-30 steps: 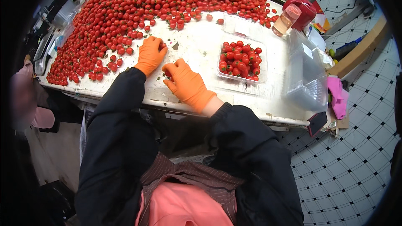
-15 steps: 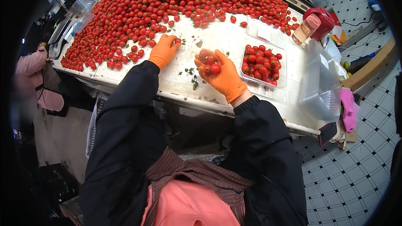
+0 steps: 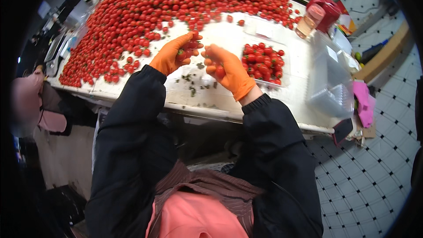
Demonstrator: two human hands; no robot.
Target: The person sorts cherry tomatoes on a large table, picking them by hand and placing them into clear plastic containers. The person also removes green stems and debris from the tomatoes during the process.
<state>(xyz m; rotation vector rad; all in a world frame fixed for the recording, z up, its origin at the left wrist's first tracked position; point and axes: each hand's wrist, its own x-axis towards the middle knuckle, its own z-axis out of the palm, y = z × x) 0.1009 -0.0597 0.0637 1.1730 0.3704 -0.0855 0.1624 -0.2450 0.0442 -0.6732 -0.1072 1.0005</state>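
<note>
Grasping a few small red tomatoes (image 3: 181,54) in the left hand (image 3: 167,58), gloved in orange and closed loosely around the fruit, turned toward the right hand (image 3: 230,72). Curled there, likewise gloved in orange and slightly blurred, around at least one more red tomato (image 3: 220,71). Impossible to tell the full count in either grasp. Held near each other but apart, above the white surface (image 3: 282,105). Clad behind the hands in black sleeves (image 3: 128,105).

Strewn, just below and between the hands, with small green scraps (image 3: 192,79). Covered, beyond both hands and round to the left of the left one, by a broad heap of tomatoes (image 3: 145,13), with looser ones along its near edge. Occupied, just right of the right hand, by a clear tray (image 3: 287,67) full of tomatoes, with a lid (image 3: 253,25) laid open on its far side. Stacked farther right of the right hand: clear containers (image 3: 328,79). Placed beyond these, well apart from the hands: a pinkish bottle (image 3: 309,21), just beside a red rounded object (image 3: 329,12).
</note>
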